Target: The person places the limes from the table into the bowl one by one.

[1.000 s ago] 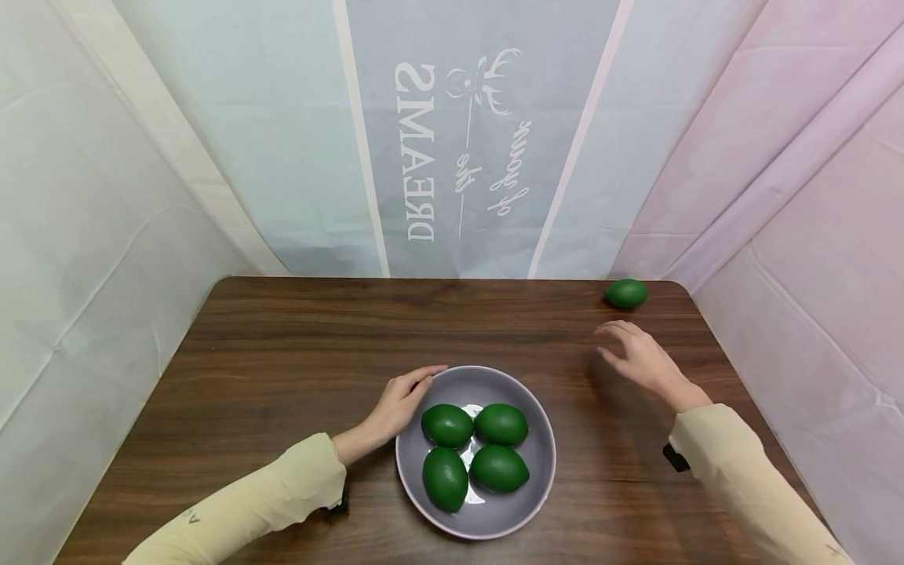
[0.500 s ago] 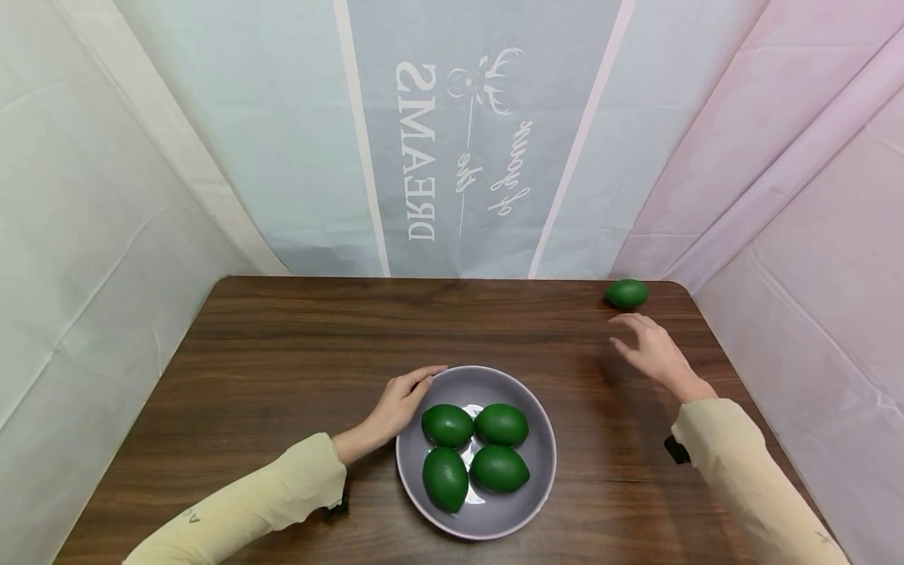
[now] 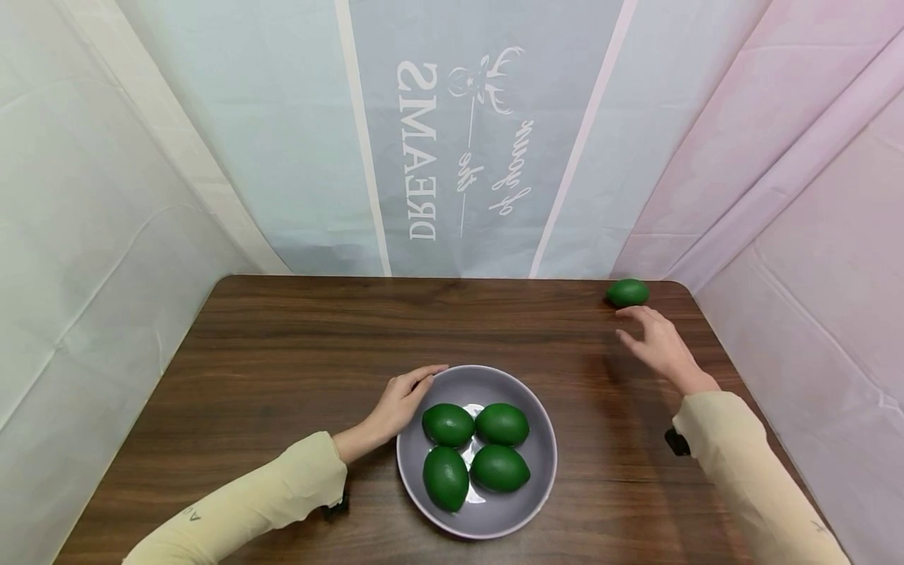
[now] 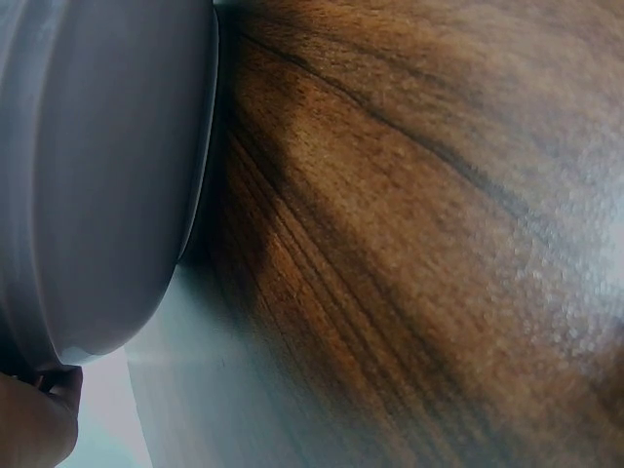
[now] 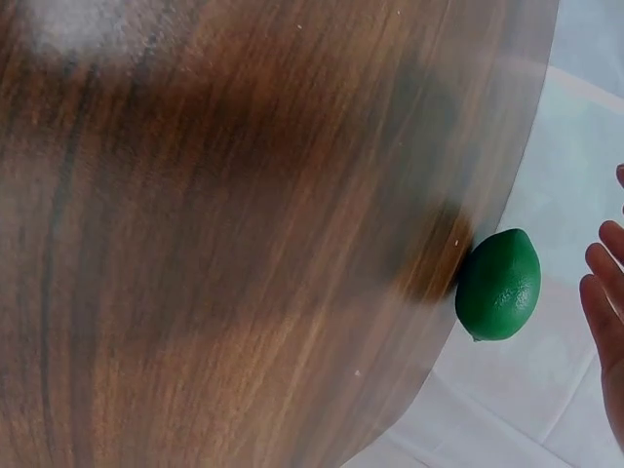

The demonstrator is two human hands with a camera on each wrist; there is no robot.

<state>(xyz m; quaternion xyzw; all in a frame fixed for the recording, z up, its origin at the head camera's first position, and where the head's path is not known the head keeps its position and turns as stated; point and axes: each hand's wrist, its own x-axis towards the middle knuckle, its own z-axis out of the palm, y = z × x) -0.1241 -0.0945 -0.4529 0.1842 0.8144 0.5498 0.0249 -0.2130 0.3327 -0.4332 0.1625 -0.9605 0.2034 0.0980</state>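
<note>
A grey bowl point(image 3: 533, 502) with several green limes point(image 3: 500, 468) in it stands on the wooden table. My left hand point(image 3: 397, 404) holds the bowl's rim at its upper left; the left wrist view shows a fingertip at the rim beside the bowl's outer wall point(image 4: 117, 175). One more lime point(image 3: 627, 293) lies alone near the table's far right corner. Just in front of it hovers my right hand point(image 3: 658, 343), with thumb and fingers apart and nothing between them. In the right wrist view this lime point(image 5: 498, 286) appears a short gap away from the fingers point(image 5: 606, 292).
The dark wooden table point(image 3: 318, 329) ends at a hanging cloth point(image 3: 459, 157) with mirrored lettering along its far edge. Pale sheets point(image 3: 92, 235) hang on both sides. Table surface lies between the bowl and the lone lime.
My right hand has moved away from me and slightly right, closer to the lone lime. The left hand, the bowl and the limes in it have stayed in place.
</note>
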